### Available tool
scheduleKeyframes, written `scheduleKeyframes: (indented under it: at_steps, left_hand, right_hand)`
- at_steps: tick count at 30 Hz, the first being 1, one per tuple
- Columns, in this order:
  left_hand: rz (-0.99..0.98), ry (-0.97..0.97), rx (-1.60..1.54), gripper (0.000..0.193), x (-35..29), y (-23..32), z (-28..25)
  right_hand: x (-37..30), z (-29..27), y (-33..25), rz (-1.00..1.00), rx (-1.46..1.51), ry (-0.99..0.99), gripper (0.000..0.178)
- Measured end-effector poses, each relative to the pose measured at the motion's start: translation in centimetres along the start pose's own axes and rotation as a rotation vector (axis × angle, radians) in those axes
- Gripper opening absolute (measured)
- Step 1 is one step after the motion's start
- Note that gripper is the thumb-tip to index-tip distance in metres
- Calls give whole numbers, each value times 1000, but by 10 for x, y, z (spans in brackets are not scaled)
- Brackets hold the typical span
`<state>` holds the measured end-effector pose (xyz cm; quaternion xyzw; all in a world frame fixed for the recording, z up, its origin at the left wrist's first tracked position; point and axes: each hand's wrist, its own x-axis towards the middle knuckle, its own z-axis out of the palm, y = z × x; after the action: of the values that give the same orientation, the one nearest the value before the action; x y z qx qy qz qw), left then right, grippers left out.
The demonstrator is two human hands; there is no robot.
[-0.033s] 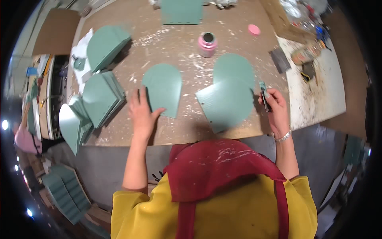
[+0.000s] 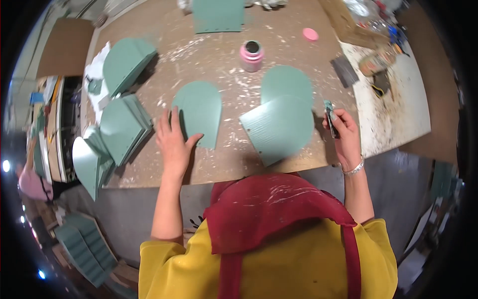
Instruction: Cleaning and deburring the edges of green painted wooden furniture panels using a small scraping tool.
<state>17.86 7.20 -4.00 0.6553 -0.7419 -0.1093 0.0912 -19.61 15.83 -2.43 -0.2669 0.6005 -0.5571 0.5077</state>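
My left hand (image 2: 172, 142) lies with spread fingers at the left edge of a green round-topped panel (image 2: 201, 112), its thumb by the panel's lower edge. My right hand (image 2: 344, 134), wearing a bracelet at the wrist, grips a small dark tool (image 2: 333, 128) with a green-smeared end pointing up; its exact kind is unclear. Left of that hand, a green rounded panel (image 2: 281, 132) lies tilted, partly covering a second panel (image 2: 288, 82). An uncapped pink jar (image 2: 252, 59) with a dark opening stands behind them.
Stacked green panels (image 2: 124, 124) sit along the table's left side, with a rounded stack (image 2: 127, 65) behind. A pink lid (image 2: 310, 34), a grey flat pad (image 2: 344, 71), a plastic bottle (image 2: 377, 62) and a wooden box (image 2: 351, 27) are at the right. Another person (image 2: 35, 177) is at far left.
The view has shifted slightly, so things on the table appear a little further left. Both hands keep the same pose, and the right still grips the tool.
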Motion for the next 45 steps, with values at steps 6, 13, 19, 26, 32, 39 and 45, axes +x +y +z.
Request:
scheduleKeyframes:
  at_steps: [6,13,19,26,32,39,45]
  left_hand:
    - [237,-235,-355,71,25,79,8]
    - [419,-437,-369,47,40,88,37]
    - [-31,-662,-988,28,28,92,40]
    - [-293,-631,-1441,26,25,110,42]
    - [-306,-645,-1404,27,31,112,43]
    - [-307,-563,-1395,28,40,115,49]
    - [-372,-502,-1441,31,55,104,59]
  right_hand:
    - [-21,-11,28,96,201,92,9]
    - [-17,-15,46,103,172,58,8]
    - [-7,-18,33,106,183,80,9]
    - [11,-6,4,-17,102,65,12]
    - [25,-5,-1,-8,-6,26,10]
    - [45,20,-15,-48,-178,-107,9]
    - [47,29,-18,10,-134,-163,11]
